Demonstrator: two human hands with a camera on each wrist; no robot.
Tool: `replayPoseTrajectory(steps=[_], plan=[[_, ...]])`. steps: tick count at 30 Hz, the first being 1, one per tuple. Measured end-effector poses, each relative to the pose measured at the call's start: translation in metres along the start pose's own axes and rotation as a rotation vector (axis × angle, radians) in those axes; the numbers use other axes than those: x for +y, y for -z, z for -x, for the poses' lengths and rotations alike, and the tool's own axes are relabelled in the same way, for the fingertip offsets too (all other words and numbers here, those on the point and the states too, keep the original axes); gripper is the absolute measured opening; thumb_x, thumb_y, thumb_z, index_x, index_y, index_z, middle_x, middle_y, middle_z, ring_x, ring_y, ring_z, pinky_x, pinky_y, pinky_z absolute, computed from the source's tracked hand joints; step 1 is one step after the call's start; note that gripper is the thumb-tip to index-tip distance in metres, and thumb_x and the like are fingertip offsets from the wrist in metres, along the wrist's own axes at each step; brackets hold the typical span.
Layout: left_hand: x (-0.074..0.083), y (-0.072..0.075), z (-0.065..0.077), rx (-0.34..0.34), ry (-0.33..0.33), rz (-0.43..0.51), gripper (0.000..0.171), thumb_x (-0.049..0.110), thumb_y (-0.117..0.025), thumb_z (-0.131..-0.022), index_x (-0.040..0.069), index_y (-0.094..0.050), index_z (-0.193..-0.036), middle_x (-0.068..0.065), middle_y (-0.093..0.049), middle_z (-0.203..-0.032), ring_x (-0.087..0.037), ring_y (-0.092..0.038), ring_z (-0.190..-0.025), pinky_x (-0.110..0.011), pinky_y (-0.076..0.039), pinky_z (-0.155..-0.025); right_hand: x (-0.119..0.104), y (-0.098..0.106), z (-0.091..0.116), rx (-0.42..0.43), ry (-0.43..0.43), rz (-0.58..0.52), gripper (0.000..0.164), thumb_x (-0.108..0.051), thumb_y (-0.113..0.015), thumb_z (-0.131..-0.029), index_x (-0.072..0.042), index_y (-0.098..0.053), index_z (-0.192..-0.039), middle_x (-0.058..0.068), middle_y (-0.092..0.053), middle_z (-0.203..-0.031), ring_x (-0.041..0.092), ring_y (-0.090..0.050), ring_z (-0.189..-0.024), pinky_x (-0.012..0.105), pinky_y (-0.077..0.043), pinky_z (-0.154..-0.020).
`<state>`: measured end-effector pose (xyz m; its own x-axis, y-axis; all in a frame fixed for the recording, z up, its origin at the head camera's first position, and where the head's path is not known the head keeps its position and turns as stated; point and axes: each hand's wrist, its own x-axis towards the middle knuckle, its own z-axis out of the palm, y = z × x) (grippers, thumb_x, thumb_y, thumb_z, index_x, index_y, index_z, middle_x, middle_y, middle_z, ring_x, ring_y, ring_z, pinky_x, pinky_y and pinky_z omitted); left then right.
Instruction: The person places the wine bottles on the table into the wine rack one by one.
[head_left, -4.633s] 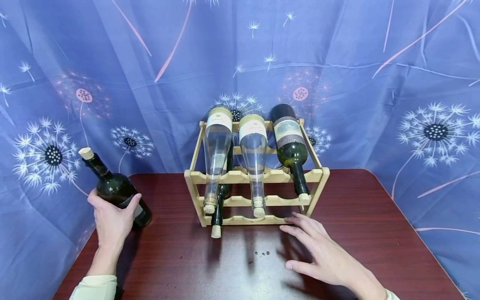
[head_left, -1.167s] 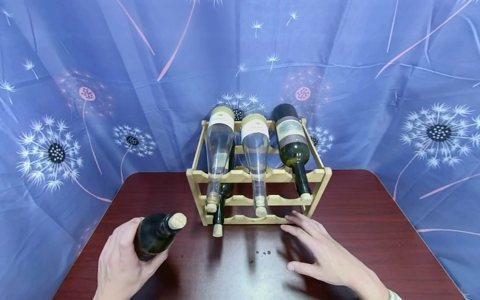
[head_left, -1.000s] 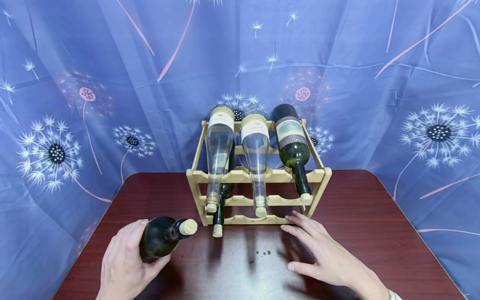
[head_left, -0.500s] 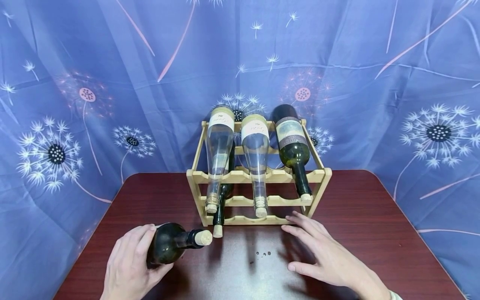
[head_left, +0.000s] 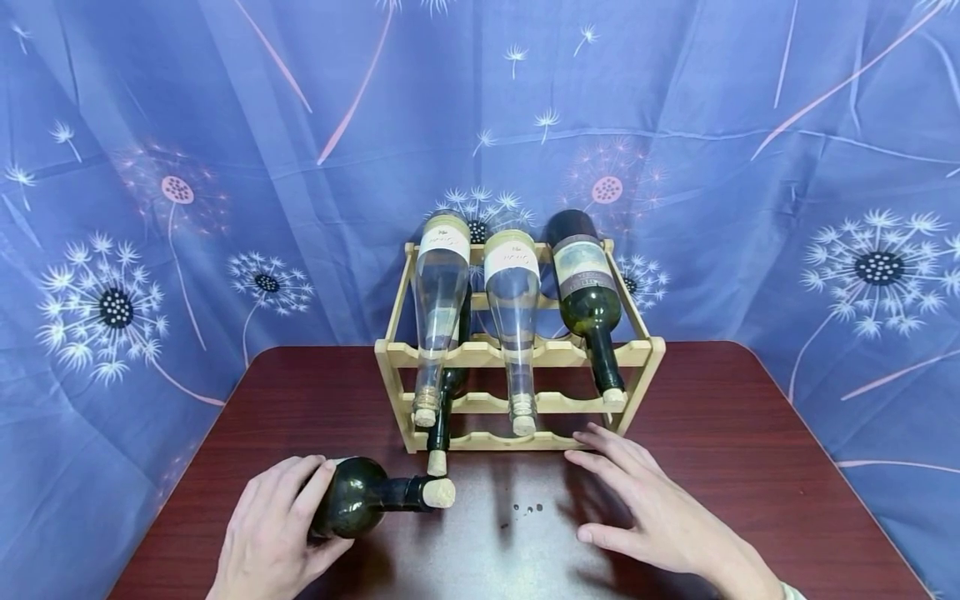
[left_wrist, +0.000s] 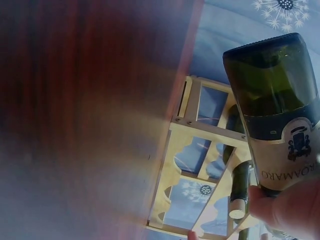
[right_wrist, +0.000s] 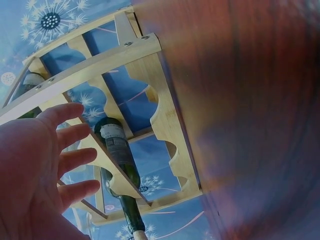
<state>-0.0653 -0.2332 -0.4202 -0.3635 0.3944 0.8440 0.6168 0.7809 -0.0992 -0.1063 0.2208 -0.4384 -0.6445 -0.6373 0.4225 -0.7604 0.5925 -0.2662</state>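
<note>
My left hand (head_left: 273,525) grips a dark green wine bottle (head_left: 356,500) by its body, above the table's left front. The corked neck points right, close to the lower bottle's cork in the head view. In the left wrist view, the held bottle (left_wrist: 272,90) shows its base and a pale label. A wooden wine rack (head_left: 477,356) stands mid-table. On its top tier lie two clear bottles (head_left: 440,287) and a dark green one (head_left: 590,308); another dark bottle (head_left: 439,433) lies lower left. My right hand (head_left: 652,512), fingers spread, is at the rack's lower right front, holding nothing.
The dark red table (head_left: 712,417) extends on both sides of the rack. A few small dark specks (head_left: 528,507) lie in front of it. A blue curtain (head_left: 337,208) with dandelion prints hangs behind and at the sides.
My left hand has carried the bottle from the table's left side toward the front and right, tipping it from near upright until its neck points right. My right hand has stayed nearly still.
</note>
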Motion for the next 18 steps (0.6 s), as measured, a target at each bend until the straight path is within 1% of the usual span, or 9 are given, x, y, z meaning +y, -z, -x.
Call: replayPoseTrajectory(steps=[4, 7, 10, 15, 18], plan=[[0.0003, -0.0005, 0.0011, -0.019, -0.029, 0.005, 0.063, 0.057, -0.050, -0.090, 0.001, -0.062, -0.118, -0.020, -0.062, -0.107, -0.039, -0.056, -0.092, -0.048, -0.038, -0.080, 0.0001, 0.0003, 0.0003, 0.002, 0.004, 0.003, 0.081, -0.050, -0.075, -0.078, -0.028, -0.038, -0.147, 0.000, -0.031, -0.152, 0.028, -0.024, -0.141, 0.028, -0.010, -0.110], [0.0024, 0.0002, 0.0030, -0.066, -0.021, 0.006, 0.064, 0.058, -0.047, -0.090, 0.003, -0.063, -0.119, -0.019, -0.062, -0.108, -0.038, -0.055, -0.093, -0.048, -0.038, -0.080, 0.0000, 0.0004, 0.0004, 0.005, 0.009, 0.009, 0.080, -0.052, -0.072, -0.079, -0.027, -0.038, -0.147, 0.001, -0.031, -0.152, 0.029, -0.025, -0.141, 0.028, -0.011, -0.110], [0.0046, 0.0005, 0.0044, -0.106, -0.014, 0.005, 0.065, 0.059, -0.044, -0.091, 0.004, -0.064, -0.120, -0.018, -0.062, -0.107, -0.038, -0.055, -0.094, -0.049, -0.037, -0.080, -0.0002, 0.0005, 0.0004, 0.011, 0.016, 0.009, 0.081, -0.051, -0.074, -0.078, -0.027, -0.039, -0.147, 0.001, -0.031, -0.152, 0.028, -0.024, -0.141, 0.028, -0.011, -0.110], [0.0068, -0.0003, 0.0065, -0.143, -0.019, -0.002, 0.066, 0.059, -0.041, -0.092, 0.006, -0.064, -0.122, -0.016, -0.062, -0.107, -0.038, -0.055, -0.095, -0.050, -0.039, -0.079, -0.0005, 0.0009, 0.0001, 0.022, 0.027, 0.008, 0.082, -0.049, -0.076, -0.076, -0.026, -0.040, -0.146, 0.002, -0.031, -0.152, 0.027, -0.024, -0.141, 0.029, -0.012, -0.110], [0.0076, -0.0008, 0.0081, -0.180, -0.014, -0.007, 0.066, 0.060, -0.040, -0.092, 0.008, -0.063, -0.125, -0.016, -0.061, -0.109, -0.037, -0.055, -0.096, -0.052, -0.039, -0.079, -0.0004, 0.0011, 0.0001, 0.024, 0.027, 0.010, 0.083, -0.048, -0.077, -0.076, -0.026, -0.040, -0.146, 0.002, -0.031, -0.152, 0.028, -0.025, -0.141, 0.029, -0.012, -0.110]])
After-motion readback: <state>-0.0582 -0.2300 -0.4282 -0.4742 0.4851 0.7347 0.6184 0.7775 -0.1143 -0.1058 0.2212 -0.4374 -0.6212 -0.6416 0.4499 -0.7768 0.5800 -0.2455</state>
